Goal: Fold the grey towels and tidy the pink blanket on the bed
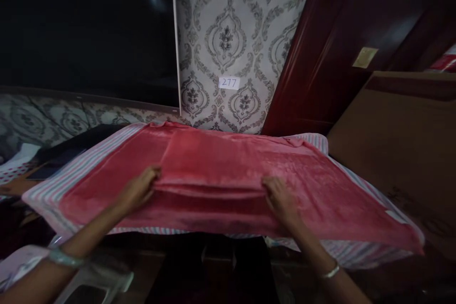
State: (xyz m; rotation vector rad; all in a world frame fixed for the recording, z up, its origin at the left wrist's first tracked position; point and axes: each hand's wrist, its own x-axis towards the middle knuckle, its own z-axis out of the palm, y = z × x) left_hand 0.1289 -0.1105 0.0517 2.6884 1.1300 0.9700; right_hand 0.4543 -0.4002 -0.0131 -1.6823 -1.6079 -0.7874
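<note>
A red plush cloth [213,159] lies folded into a rectangle across the middle of a larger red spread of similar plush fabric [117,166]. My left hand [142,185] pinches the near left corner of the folded cloth. At its near right corner, my right hand [281,197] grips the edge with curled fingers. Between the two hands the front edge is stretched roughly straight, slightly lifted, with a dark gap under the fold. Striped white, pink and grey fabric [64,185] shows around the spread's borders. Whether the folded cloth is separate from the spread is hard to tell.
A patterned wall [228,23] with a paper label reading 277 [229,82] rises behind. A large black screen [85,33] hangs at left. A cardboard box [399,142] stands at right beside a dark red door frame [320,42]. A pale plastic stool [96,280] sits below left.
</note>
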